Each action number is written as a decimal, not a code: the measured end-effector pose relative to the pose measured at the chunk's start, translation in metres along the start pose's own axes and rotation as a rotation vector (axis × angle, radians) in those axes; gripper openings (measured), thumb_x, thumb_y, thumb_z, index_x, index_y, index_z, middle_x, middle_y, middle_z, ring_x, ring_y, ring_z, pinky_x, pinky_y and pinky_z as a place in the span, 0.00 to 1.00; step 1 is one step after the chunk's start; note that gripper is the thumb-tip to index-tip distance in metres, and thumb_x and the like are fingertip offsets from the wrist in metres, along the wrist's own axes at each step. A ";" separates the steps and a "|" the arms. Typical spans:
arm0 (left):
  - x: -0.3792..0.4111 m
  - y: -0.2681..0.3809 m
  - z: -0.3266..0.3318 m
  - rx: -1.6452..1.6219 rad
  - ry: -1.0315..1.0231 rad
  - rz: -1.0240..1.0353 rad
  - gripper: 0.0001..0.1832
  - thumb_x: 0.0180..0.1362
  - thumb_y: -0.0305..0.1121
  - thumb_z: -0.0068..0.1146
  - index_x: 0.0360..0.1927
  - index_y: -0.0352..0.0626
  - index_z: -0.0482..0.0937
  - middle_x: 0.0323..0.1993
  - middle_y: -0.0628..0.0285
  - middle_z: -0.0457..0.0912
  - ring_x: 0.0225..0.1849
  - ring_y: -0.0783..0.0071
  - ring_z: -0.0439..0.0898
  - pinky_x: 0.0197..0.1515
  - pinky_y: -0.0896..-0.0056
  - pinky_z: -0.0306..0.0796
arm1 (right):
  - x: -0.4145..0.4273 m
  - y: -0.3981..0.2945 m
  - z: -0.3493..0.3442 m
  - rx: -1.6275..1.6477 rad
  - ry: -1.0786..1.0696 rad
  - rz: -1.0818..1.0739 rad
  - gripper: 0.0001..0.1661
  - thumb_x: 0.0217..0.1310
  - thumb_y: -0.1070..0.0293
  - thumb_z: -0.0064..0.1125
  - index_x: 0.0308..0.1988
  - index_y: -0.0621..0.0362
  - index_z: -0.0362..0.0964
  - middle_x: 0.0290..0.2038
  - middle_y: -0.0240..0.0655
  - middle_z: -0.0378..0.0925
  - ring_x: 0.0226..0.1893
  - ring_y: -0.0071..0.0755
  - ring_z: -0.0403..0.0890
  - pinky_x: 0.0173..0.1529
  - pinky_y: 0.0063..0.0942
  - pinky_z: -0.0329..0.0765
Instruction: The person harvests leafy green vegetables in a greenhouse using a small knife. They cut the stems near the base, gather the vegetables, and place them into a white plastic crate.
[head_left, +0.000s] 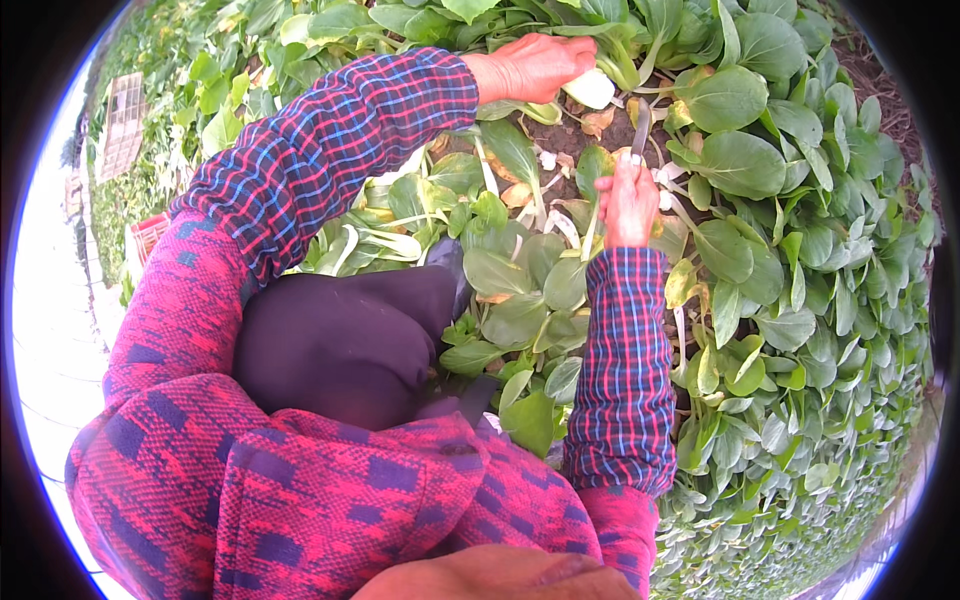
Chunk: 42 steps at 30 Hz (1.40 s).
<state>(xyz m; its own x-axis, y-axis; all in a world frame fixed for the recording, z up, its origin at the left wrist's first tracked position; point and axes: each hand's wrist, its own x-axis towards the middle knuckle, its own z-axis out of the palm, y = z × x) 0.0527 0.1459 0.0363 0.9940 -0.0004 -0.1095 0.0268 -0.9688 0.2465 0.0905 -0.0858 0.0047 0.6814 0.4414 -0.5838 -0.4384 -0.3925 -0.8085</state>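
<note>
My left hand (534, 69) is closed around a head of bok choy at the top of the picture. The pale, cut-looking base of this bok choy (591, 88) sticks out below my fingers, over bare soil. In my right hand (630, 199) is a small knife (642, 126), its narrow blade pointing away from me. The blade's tip is near the soil, to the right of the bok choy base and apart from it. Loose green leaves (517, 277) and yellowed leaves (517, 195) lie between my arms.
Dense standing bok choy plants (735, 172) fill the right side. More cut greens (386, 244) lie by my bent knee (337, 337). At the far left are a red plastic crate (150, 234) and a pale grid-like panel (121, 124).
</note>
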 end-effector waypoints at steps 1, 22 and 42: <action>0.000 -0.001 0.001 0.014 -0.039 -0.030 0.23 0.41 0.16 0.52 0.46 0.35 0.70 0.58 0.55 0.68 0.48 0.51 0.77 0.44 0.59 0.77 | 0.006 -0.005 0.007 0.079 -0.007 0.032 0.23 0.67 0.52 0.48 0.35 0.64 0.67 0.20 0.36 0.74 0.14 0.23 0.69 0.15 0.22 0.64; -0.003 -0.002 -0.004 -0.047 -0.023 -0.068 0.26 0.44 0.18 0.50 0.51 0.39 0.68 0.57 0.59 0.69 0.48 0.53 0.77 0.44 0.58 0.77 | 0.061 -0.021 0.041 0.096 -0.127 0.335 0.24 0.69 0.54 0.43 0.31 0.66 0.64 0.18 0.44 0.74 0.08 0.27 0.63 0.11 0.28 0.62; -0.140 0.135 -0.067 -1.822 -0.313 -0.375 0.34 0.41 0.15 0.54 0.58 0.33 0.66 0.45 0.53 0.80 0.40 0.71 0.82 0.44 0.73 0.78 | -0.163 0.018 -0.033 0.326 0.206 -0.297 0.39 0.45 0.69 0.73 0.55 0.65 0.62 0.47 0.40 0.71 0.42 0.28 0.75 0.45 0.26 0.75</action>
<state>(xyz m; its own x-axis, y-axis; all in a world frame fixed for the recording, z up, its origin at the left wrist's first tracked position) -0.0752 0.0321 0.1498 0.8638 -0.1225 -0.4886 0.4821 0.4826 0.7312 -0.0093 -0.1912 0.0875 0.8923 0.3146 -0.3238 -0.3456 0.0144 -0.9383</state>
